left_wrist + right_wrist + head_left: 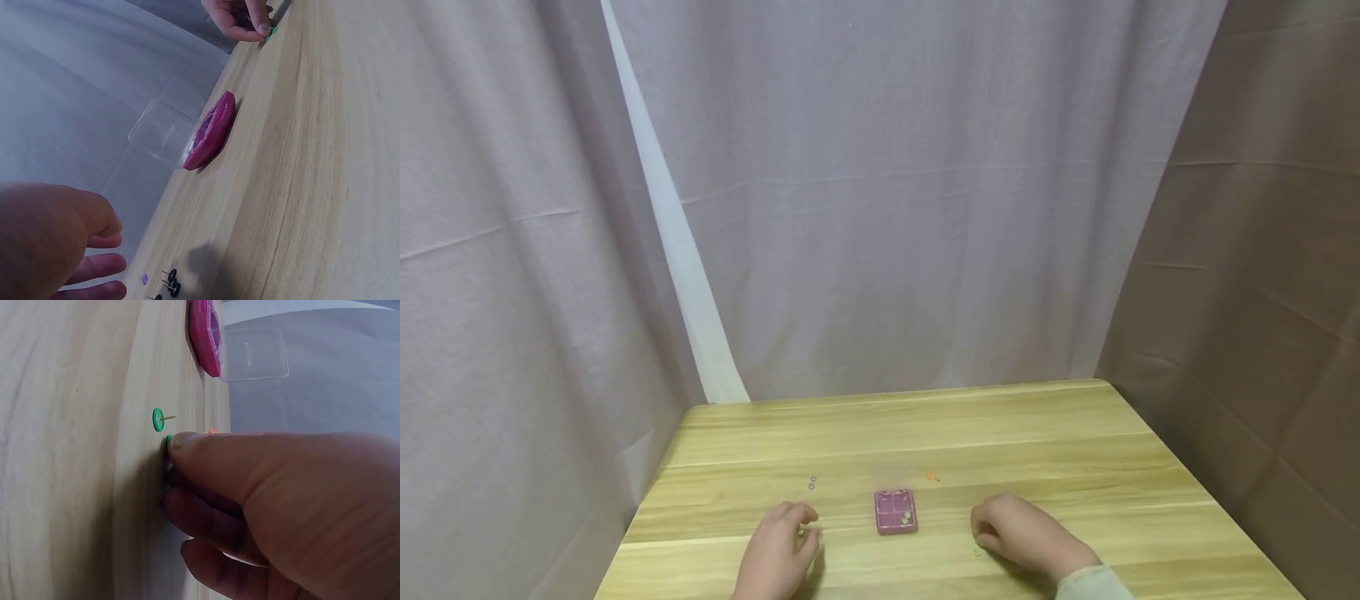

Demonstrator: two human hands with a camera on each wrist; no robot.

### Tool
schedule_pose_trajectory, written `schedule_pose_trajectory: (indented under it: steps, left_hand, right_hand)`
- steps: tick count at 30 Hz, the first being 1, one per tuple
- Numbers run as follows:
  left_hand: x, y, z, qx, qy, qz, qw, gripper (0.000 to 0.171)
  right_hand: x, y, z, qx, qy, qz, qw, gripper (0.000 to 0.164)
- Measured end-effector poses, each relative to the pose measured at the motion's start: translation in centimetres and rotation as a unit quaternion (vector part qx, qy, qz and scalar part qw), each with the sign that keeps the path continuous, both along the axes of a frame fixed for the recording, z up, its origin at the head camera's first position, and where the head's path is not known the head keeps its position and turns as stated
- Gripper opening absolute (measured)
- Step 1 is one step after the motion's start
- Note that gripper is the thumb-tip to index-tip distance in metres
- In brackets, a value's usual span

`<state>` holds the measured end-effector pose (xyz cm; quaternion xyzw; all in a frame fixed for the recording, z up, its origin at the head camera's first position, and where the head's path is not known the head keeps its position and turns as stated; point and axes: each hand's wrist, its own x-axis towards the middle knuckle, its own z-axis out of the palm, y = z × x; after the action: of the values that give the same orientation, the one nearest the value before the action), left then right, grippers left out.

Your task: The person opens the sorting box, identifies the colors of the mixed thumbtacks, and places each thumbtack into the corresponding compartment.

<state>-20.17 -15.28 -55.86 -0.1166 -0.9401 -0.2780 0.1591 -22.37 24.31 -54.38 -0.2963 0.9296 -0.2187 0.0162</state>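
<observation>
My right hand (pixel 1026 533) is low over the table on the right, and its thumb and fingertip pinch a green thumbtack (pixel 169 441), mostly hidden by the thumb. Beside it another green thumbtack (pixel 159 419) lies with its pin sticking up. On the left, my left hand (pixel 778 550) hovers with loosely bent, parted fingers and holds nothing. Near those fingers lie several black thumbtacks (pixel 173 285) and a purple thumbtack (pixel 145 279). Between the hands sits a pink divided box (pixel 895 505), its clear lid (pixel 164 134) raised. Small yellowish-green tacks (pixel 906 517) lie in its near right compartment.
Two purple thumbtacks (pixel 812 482) lie beyond my left hand. Small orange pieces (pixel 930 477) lie behind the box to the right. The wooden table (pixel 1000 433) is bordered by grey curtains (pixel 910 250) at the back and sides.
</observation>
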Motion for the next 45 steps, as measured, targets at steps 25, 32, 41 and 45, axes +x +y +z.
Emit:
schedule_pose_trajectory:
  steps: [25, 32, 41, 45]
  left_hand:
    - [0.1, 0.0, -0.3, -0.004, 0.019, -0.002, 0.9998, 0.017]
    - [0.0, 0.0, -0.5, -0.003, 0.019, -0.001, 0.9998, 0.017]
    - [0.0, 0.0, -0.5, -0.017, 0.003, 0.0, 0.9999, 0.016]
    - [-0.2, 0.0, -0.4, -0.022, -0.001, -0.001, 0.9998, 0.017]
  right_hand:
    - [-1.8, -7.1, 2.5, 0.022, 0.079, -0.004, 0.997, 0.017]
    - [-2.5, -9.4, 1.3, 0.031, 0.098, -0.011, 0.995, 0.017]
    - [-3.1, -10.9, -0.2, 0.054, 0.127, -0.016, 0.99, 0.009]
    - [-3.1, -11.0, -0.3, 0.053, 0.126, -0.017, 0.99, 0.007]
